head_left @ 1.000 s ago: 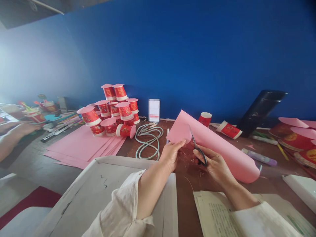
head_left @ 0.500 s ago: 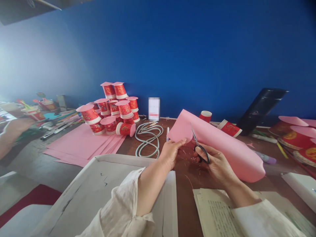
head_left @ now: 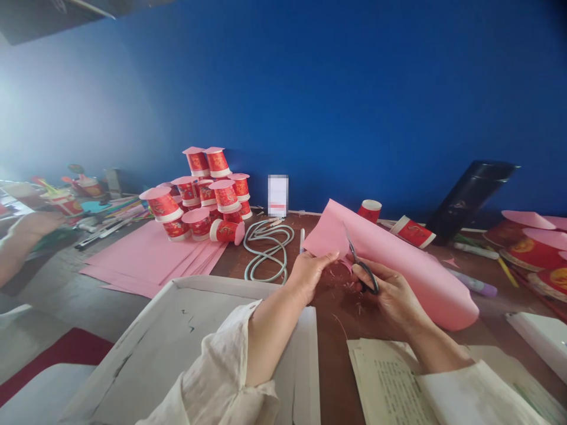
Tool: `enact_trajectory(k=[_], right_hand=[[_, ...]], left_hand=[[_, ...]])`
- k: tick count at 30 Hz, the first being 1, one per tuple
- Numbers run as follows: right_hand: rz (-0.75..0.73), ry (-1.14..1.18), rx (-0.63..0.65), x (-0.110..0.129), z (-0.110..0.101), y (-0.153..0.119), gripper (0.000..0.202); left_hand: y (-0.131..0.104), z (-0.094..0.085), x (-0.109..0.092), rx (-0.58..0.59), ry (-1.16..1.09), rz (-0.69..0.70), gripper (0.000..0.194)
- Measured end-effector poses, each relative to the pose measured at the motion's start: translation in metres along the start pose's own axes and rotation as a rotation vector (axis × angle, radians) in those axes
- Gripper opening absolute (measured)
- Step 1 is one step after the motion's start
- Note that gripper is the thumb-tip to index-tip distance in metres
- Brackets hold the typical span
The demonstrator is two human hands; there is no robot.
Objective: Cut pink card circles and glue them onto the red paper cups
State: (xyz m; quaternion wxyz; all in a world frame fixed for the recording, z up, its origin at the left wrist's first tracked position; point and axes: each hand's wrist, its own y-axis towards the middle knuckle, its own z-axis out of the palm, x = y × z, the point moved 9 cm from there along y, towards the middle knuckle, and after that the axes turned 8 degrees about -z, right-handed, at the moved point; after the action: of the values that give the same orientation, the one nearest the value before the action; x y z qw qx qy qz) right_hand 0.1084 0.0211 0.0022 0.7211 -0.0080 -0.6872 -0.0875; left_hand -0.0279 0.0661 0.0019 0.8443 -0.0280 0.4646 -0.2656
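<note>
With nearly closed left hand (head_left: pixel 312 273), pinching a large pink paper sheet (head_left: pixel 425 277); with curled right hand (head_left: pixel 392 292), gripping black-handled metal scissors (head_left: pixel 354 255). Curving into a loose paper roll.

Coiled pale cable (head_left: pixel 266 254), blue wall (head_left: pixel 319 106), probably a black flask (head_left: pixel 469 198)

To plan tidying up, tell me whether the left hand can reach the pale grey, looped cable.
Probably yes: the cable lies beside the left hand with nothing visibly between, though that hand holds the curled pink paper sheet.
</note>
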Motion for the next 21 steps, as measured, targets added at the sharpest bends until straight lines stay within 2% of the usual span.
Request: enact_trajectory(k=[4,10,17,21], right_hand=[[0.000,0.015,-0.008,0.000,-0.001,0.000,0.046],[0.077,0.008,0.090,-0.005,0.006,-0.004,0.039],[0.096,-0.151,0.204,0.002,0.010,-0.011,0.047],[0.072,-0.157,0.235,0.008,0.011,-0.011,0.043]], left_hand=[[0.000,-0.001,-0.002,-0.004,0.029,0.019,0.040],[-0.001,-0.002,-0.005,-0.007,0.059,0.028,0.034],[-0.002,-0.021,-0.022,-0.257,0.318,0.154,0.021],[-0.006,-0.013,-0.024,-0.203,0.367,0.145,0.023]])
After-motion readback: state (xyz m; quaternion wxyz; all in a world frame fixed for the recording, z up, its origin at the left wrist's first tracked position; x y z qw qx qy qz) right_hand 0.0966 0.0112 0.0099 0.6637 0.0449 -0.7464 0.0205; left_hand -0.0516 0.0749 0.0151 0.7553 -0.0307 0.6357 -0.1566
